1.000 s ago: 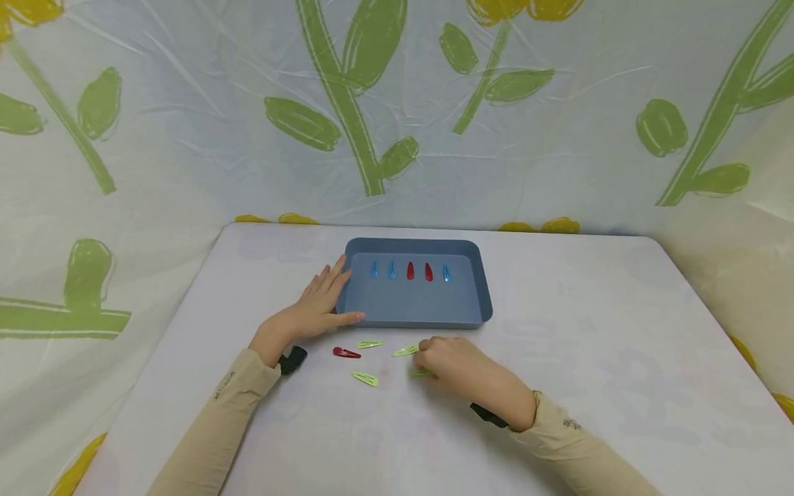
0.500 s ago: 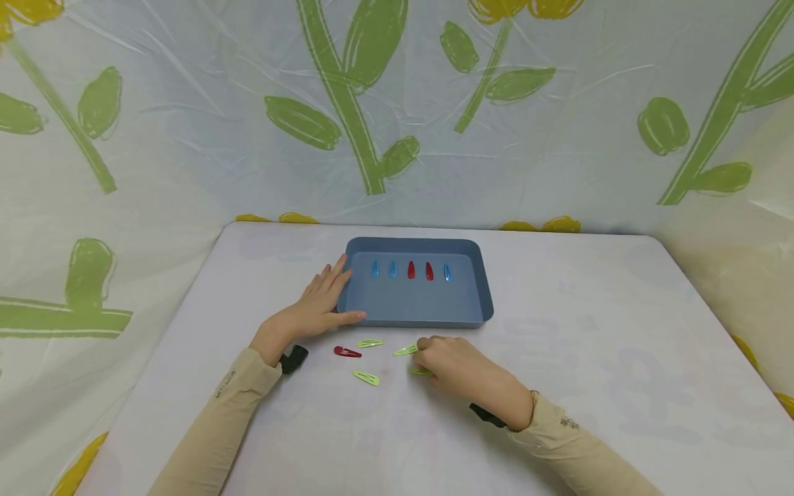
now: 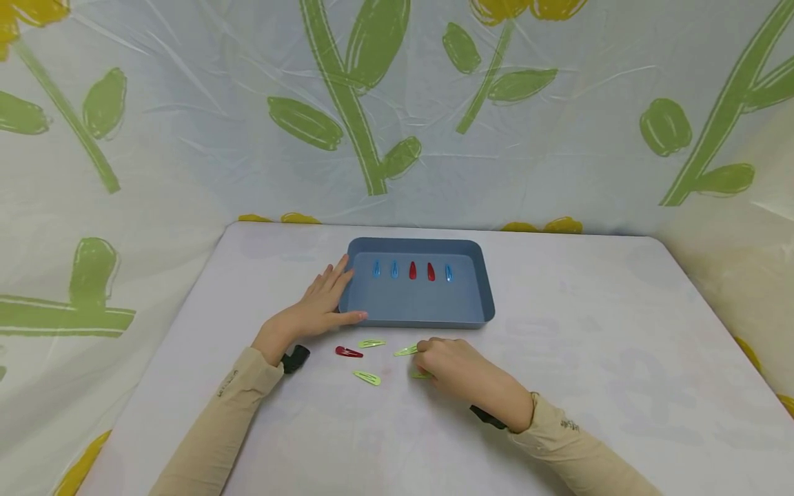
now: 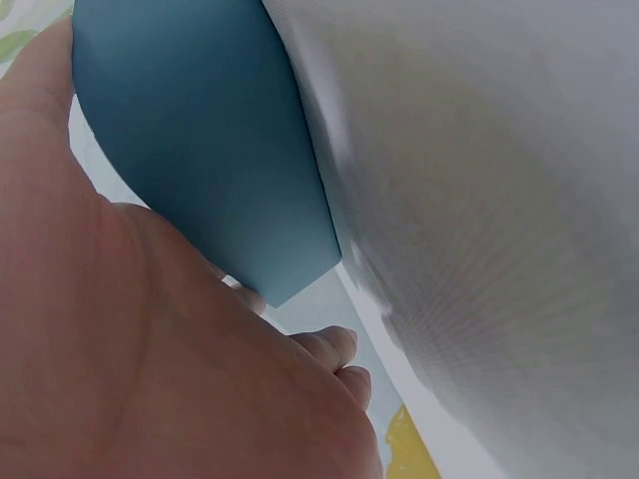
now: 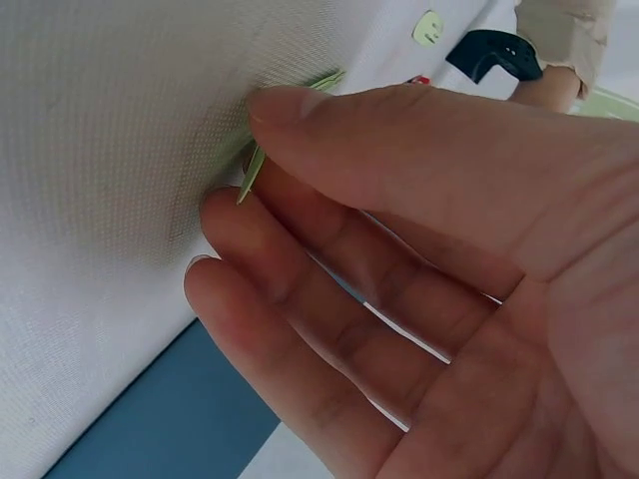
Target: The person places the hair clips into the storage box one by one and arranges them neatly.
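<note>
My left hand point(image 3: 313, 310) rests with spread fingers against the left side of the blue tray point(image 3: 409, 324), its thumb on the near rim. In the left wrist view the palm lies beside the tray's outer wall point(image 4: 200, 130). My right hand point(image 3: 462, 368) is low on the table in front of the tray, fingers bent down. The right wrist view has its thumb and fingertips pinching a thin green snap hair clip point(image 5: 251, 178). Another green clip point(image 5: 327, 80) shows just past the thumb. In the head view, one green clip point(image 3: 406, 350) lies by the fingertips and one point(image 3: 420, 375) is partly hidden under the hand.
Inside the tray stand in a row several clips: blue point(image 3: 376, 269), blue point(image 3: 394, 269), red point(image 3: 412, 270), red point(image 3: 431, 271) and blue point(image 3: 449, 273). On the white table point(image 3: 589, 358) lie a red clip point(image 3: 349, 352) and green clips point(image 3: 372, 343) point(image 3: 367, 378) between the hands.
Both hands, the tray and the clips keep their places; only a slight shift of the head view shows.
</note>
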A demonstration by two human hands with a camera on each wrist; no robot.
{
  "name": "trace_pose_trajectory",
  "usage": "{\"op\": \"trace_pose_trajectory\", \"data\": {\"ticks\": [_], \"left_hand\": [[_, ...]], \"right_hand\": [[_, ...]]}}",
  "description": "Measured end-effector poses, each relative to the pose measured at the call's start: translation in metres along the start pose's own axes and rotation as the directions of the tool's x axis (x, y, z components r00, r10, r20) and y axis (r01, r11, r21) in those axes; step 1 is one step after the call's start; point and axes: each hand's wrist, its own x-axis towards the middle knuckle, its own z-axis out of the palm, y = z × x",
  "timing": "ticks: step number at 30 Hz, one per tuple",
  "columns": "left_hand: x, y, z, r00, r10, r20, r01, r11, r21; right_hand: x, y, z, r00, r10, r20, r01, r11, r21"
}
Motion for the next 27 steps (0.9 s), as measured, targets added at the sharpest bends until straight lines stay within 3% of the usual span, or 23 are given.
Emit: {"op": "trace_pose_trajectory", "data": {"ticks": [27], "left_hand": [[0.0001, -0.0012, 0.0019, 1.000, -0.007, -0.002, 0.007, 1.000, -0.002]], "right_hand": [[-0.0032, -0.0044, -0.0003, 0.999, -0.050, 0.005, 0.050, 0.996, -0.068]]}}
